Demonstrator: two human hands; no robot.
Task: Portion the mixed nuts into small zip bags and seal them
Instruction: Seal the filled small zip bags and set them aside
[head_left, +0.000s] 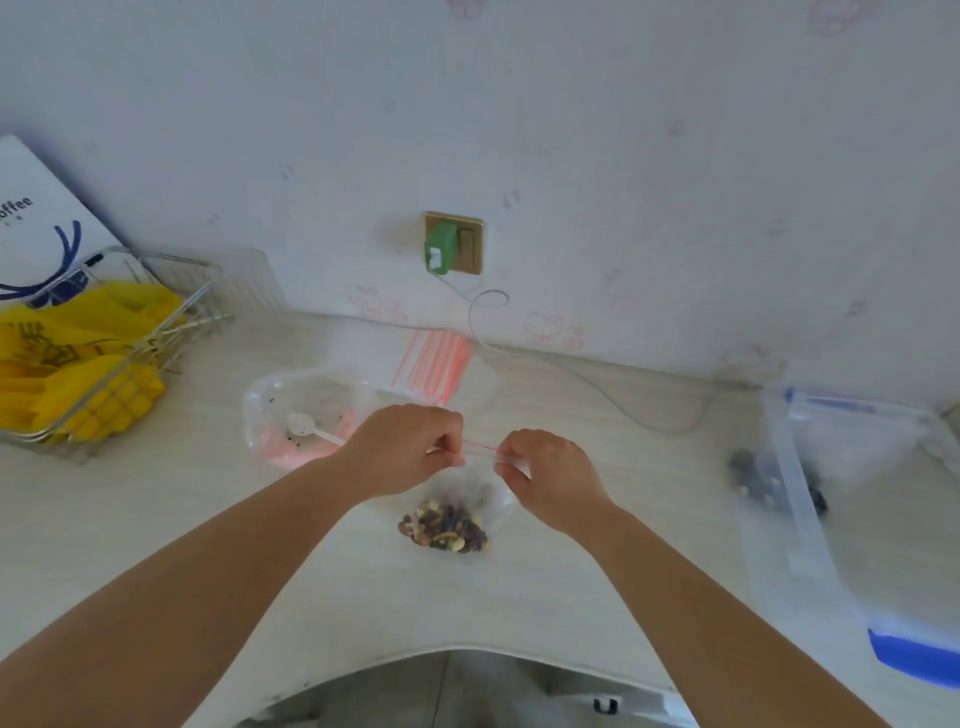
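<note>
At the far left a wire basket (111, 358) holds yellow bags, well apart from the work; nearer the middle a clear tub (304, 415) with a white scoop (311, 428) in it sits just beside the left hand (402, 449); behind the hands a stack of spare bags (434, 364) with red seal lines lies flat near the wall.

The left hand pinches the left end of the zip bag's (462, 514) red seal strip (475, 447), thumb and forefinger narrow and closed on it; the strip runs nearly level from left to right, stretched taut between the two hands; the right hand (553, 475) pinches the other end the same way, fingers tight on the plastic. The bag hangs down toward the person from that strip, and the nuts (444, 525) are gathered at its bottom, resting on the table (597, 571), clear of the seal.

So the seal's long axis lies crosswise between the hands, each at one end; neither is nearer the middle. Pressing it shut looks like a matter of sliding a pinch along the line, from one end toward the other; whether the strip is already partly closed I cannot tell, as it is too thin and blurred.

At the far right a large bag (831, 493) lies open-looking on the table, a few dark nuts visible inside, well apart from both hands.
</note>
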